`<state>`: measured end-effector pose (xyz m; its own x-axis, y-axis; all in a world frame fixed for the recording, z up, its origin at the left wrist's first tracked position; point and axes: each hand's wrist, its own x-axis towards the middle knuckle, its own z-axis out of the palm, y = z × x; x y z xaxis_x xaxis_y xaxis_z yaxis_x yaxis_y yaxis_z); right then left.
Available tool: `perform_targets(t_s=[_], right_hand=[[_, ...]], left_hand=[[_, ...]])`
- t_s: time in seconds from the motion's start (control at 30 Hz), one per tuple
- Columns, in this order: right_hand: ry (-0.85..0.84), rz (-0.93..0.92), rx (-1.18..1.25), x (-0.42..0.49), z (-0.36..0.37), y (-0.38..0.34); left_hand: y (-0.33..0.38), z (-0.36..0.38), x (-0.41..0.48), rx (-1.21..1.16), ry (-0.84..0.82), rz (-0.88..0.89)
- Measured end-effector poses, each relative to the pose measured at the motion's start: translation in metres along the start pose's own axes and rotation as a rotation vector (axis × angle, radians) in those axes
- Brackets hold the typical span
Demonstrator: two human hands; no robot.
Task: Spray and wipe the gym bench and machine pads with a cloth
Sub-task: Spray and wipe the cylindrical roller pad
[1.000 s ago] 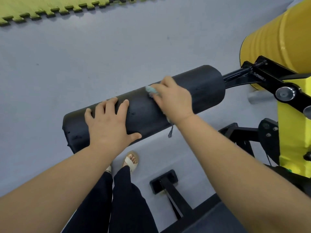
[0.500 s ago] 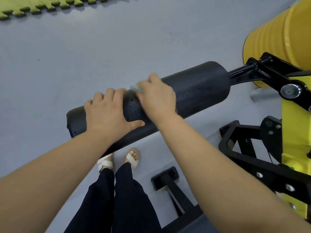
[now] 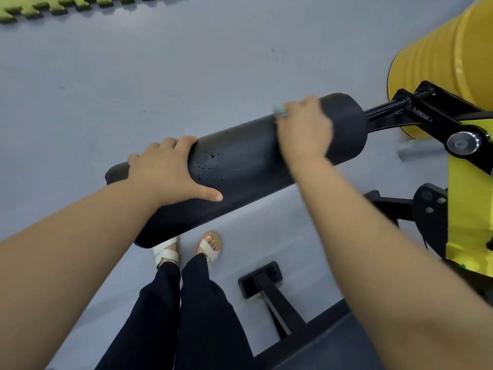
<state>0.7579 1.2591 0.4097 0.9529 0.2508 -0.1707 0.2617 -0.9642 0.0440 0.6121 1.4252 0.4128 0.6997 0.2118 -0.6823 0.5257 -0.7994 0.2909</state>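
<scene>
A plain grey floor [image 3: 160,76] fills the view, with a toothed green foam mat [image 3: 53,6] at 11 o'clock and a yellow machine frame [image 3: 466,209] at 3 o'clock. From that frame a black arm [image 3: 386,116] carries the roller pad [image 3: 245,161], which slants across the middle from 8 o'clock up towards 2 o'clock.

The left hand [image 3: 165,172] wraps the pad's lower end, fingers over the far side and thumb spread along the near side. This looks meant to stop the roller turning or swinging under the rubbing. The right hand [image 3: 304,129] is blurred. It presses on the upper end, near the arm, and holds the cloth [image 3: 280,112] beneath its palm, with only a teal corner showing past the fingertips.

Between the hands, spray droplets [image 3: 210,166] bead on the pad just beside the left thumb, so that patch seems unwiped. The wipe is probably midway, and the next pass should come down to those drops. No spray bottle is in view.
</scene>
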Motion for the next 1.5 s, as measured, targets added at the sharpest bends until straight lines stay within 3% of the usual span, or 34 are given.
perform_targets(t_s=[0.13,0.27,0.33,0.47,0.6,0.77,0.83,0.9,0.97,1.1,1.23,1.37,1.5], right_hand=[[-0.068,-0.311,0.185,-0.064,0.008,-0.066],[0.102,-0.479,0.392,-0.065,0.008,-0.033],[0.144,-0.363,0.304,-0.037,0.006,0.009],[0.111,0.072,0.082,0.024,-0.006,0.091],[0.112,0.25,0.072,0.022,-0.002,0.059],[0.011,-0.176,0.142,-0.046,0.007,-0.043],[-0.034,-0.368,0.258,-0.069,0.009,-0.057],[0.041,-0.454,0.314,-0.065,0.008,-0.043],[0.097,-0.351,0.241,-0.036,0.005,-0.011],[0.091,0.03,0.054,0.025,-0.004,0.071],[0.092,0.184,0.047,0.027,-0.004,0.058],[0.036,-0.002,0.103,-0.018,-0.001,-0.015],[-0.001,-0.396,0.261,-0.069,0.004,-0.055]], left_hand=[[0.005,0.015,-0.013,0.088,0.161,0.004],[0.013,0.031,-0.026,0.186,0.238,-0.002],[0.015,0.035,-0.028,0.213,0.239,-0.018],[0.016,0.035,-0.028,0.218,0.242,-0.027],[0.017,0.036,-0.027,0.216,0.25,-0.032],[0.018,0.038,-0.027,0.209,0.255,-0.046],[0.018,0.04,-0.028,0.21,0.265,-0.043],[0.019,0.041,-0.031,0.227,0.257,-0.039],[0.019,0.04,-0.032,0.244,0.249,-0.03],[0.018,0.039,-0.031,0.258,0.246,-0.02],[0.019,0.038,-0.031,0.251,0.243,-0.025],[0.019,0.036,-0.031,0.224,0.233,-0.02],[0.004,0.014,-0.03,0.078,0.243,0.061]])
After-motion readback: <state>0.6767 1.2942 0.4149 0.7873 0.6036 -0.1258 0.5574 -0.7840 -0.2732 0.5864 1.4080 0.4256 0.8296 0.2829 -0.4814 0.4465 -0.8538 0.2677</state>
